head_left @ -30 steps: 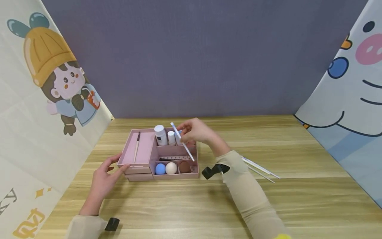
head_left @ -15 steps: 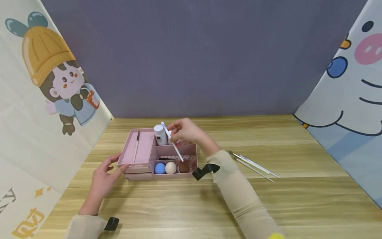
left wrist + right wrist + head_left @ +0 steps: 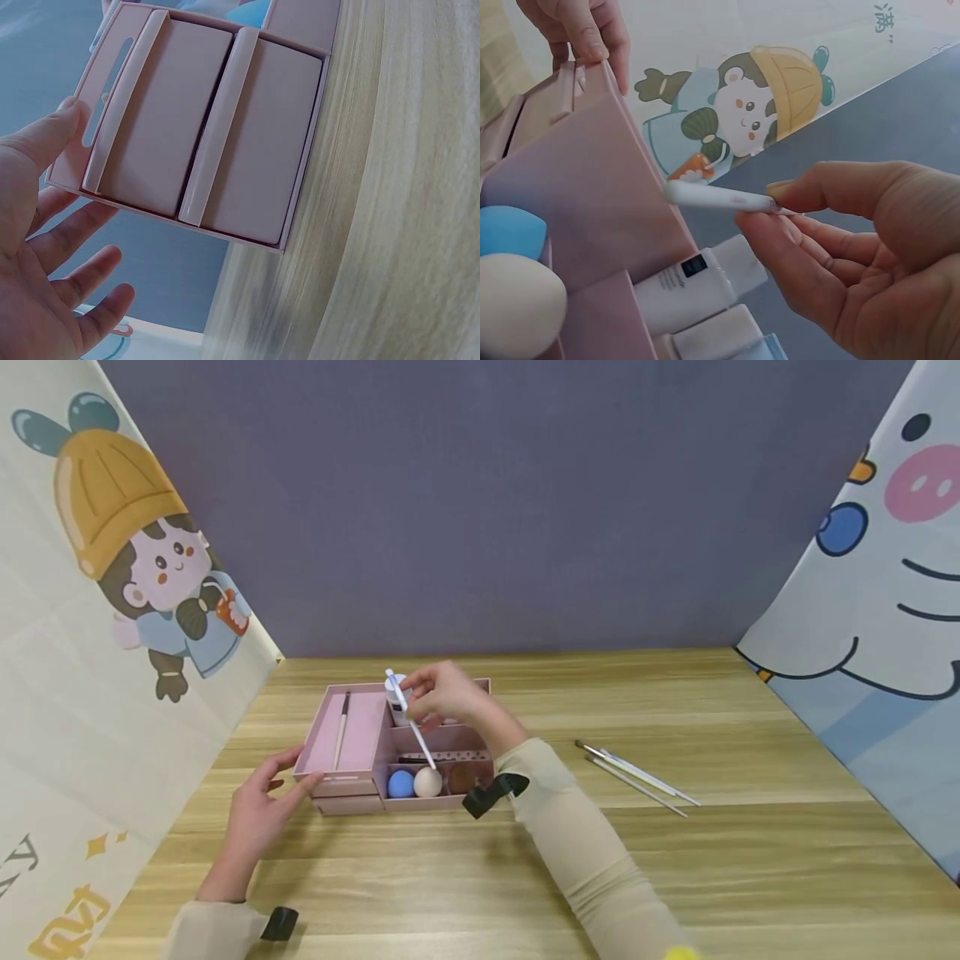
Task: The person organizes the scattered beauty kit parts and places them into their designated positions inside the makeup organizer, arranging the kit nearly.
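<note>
My right hand (image 3: 450, 697) pinches a slim white makeup brush (image 3: 418, 735) between thumb and fingers, held slanting above the pink organizer (image 3: 345, 787); its bristles cannot be made out. Thumb and index finger of my left hand (image 3: 261, 808) grip the organizer's front left corner, while the other fingers spread free in the left wrist view. A brush (image 3: 341, 735) with a dark tip lies in the top tray. Behind the right hand stands a white bottle (image 3: 679, 292) beside a smaller white one (image 3: 720, 334). Blue (image 3: 401, 784), cream (image 3: 428, 783) and brown (image 3: 461, 778) sponges sit in the front compartment.
Several slim brushes (image 3: 637, 777) lie on the wooden table (image 3: 750, 860) to the right of the organizer. Two drawers (image 3: 161, 120) fill the organizer's front left side. A dark grey panel (image 3: 480, 510) rises behind the table, with printed cloth on both sides.
My right hand has moved left across the organizer with the white brush, from above the small bottles to before the large bottle. The left hand stays in place.
</note>
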`<state>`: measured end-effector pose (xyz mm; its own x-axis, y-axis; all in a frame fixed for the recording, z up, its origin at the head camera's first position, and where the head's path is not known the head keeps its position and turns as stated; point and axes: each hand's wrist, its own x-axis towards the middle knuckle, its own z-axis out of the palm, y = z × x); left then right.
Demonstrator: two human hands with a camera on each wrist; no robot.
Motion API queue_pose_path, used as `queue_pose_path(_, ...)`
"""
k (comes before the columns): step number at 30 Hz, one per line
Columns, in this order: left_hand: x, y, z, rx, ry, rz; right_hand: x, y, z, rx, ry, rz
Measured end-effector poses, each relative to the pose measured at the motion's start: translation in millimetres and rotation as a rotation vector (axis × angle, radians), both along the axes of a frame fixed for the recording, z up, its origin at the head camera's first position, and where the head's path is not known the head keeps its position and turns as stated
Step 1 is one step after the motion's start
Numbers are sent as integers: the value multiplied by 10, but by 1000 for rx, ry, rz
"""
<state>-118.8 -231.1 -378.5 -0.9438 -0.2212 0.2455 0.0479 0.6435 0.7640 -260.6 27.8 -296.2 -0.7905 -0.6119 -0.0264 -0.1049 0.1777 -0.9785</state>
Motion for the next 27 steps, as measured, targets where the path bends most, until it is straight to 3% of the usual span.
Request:
queue_pose_path(12,-3,3,0,-20,28,-6,-20,-190,-58,-57,-89,-38)
queue_pose_path(27,15,-1,7,0,1,-9,-55,-485,-158,-192,-154,-113)
